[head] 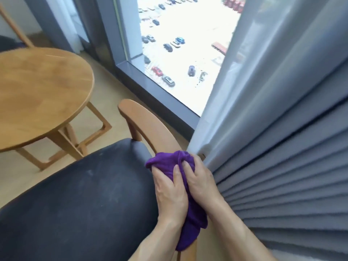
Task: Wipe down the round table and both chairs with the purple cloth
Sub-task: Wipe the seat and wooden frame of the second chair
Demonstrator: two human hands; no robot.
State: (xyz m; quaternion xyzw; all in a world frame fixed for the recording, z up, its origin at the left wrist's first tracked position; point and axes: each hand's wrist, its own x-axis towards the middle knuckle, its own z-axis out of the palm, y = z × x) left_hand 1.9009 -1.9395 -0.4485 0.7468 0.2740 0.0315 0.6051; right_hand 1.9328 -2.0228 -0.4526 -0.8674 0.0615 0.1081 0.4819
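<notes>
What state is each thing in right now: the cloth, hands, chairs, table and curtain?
Purple cloth: bunched, gripped on the backrest.
Left hand: closed on cloth.
Right hand: closed on cloth.
Near chair: dusty seat.
Round table: bare.
Curtain: partly drawn.

We note a floor-length window (175, 53) with bright daylight and parked cars (167, 47) far below. Right of it hang a sheer curtain (235, 87) and grey pleated drape (291, 157). Left of it, pale floor (116, 95).
</notes>
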